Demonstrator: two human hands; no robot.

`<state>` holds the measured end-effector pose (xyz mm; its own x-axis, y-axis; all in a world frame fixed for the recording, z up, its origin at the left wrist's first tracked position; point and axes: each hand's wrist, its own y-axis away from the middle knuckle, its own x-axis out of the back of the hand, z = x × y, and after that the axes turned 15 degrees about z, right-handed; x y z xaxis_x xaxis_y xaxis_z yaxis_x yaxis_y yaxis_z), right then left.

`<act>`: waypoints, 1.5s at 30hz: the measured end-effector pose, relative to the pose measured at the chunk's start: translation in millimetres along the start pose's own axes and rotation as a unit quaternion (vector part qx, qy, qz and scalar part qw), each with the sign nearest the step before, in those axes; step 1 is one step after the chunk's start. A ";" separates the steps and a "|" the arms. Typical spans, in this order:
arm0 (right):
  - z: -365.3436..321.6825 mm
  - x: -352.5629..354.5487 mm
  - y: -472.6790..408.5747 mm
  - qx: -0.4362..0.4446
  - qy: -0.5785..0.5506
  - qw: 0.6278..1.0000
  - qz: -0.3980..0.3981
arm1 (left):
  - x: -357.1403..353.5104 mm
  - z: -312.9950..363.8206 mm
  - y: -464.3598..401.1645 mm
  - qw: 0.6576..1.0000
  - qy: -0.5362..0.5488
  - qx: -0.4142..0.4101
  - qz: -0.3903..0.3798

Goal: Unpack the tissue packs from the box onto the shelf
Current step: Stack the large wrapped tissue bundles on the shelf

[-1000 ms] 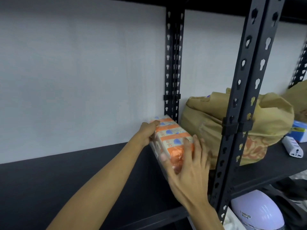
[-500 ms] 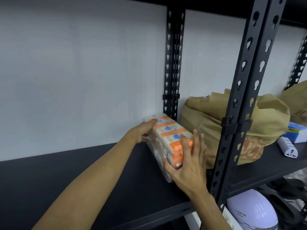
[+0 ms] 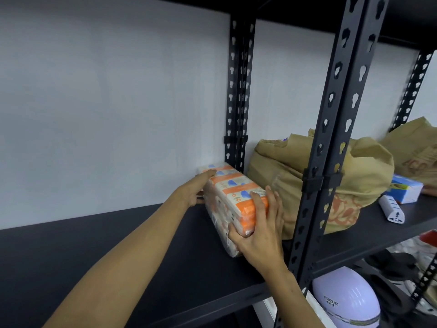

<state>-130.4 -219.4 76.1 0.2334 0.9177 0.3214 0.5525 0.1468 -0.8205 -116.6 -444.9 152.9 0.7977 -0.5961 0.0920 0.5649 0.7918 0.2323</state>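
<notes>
A: Nearest the camera, in front of the tissue pack [image 3: 233, 204], is the right hand [image 3: 261, 229]. Its grip looks clamped on the pack's near end, thumb under the lower edge and fingers [image 3: 257, 202] laid up over the orange face.

B: And the left hand [image 3: 192, 189]?

A: It sits on the pack's left side, further back, thumb hooked over the top edge and palm against the wrapper. So both grips are on the pack, which rests on the dark shelf [image 3: 82, 252], its long side running away from the viewer.

B: What sits around it?

A: Just right of the pack stands the black upright post [image 3: 331, 147], and beyond that a tan bag [image 3: 283, 166], close to the pack's right flank. Behind the pack is the rear post [image 3: 237, 91] and the white wall.

B: What could go wrong?

A: I judge that a push to the right could jam the pack against the bag, or snag the soft wrapper on the post. Letting go early might let it topple, since it stands on a narrow side
</notes>
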 end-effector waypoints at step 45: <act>-54.5 24.8 79.1 -0.146 0.051 0.988 0.031 | 146.9 -130.4 148.9 0.804 -0.502 -0.305 0.088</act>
<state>-37.3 -205.1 45.0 0.3447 0.8776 0.3332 0.7379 -0.0339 -0.6741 112.3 -397.1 74.7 0.4767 -0.0323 0.8785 0.7047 0.6114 -0.3599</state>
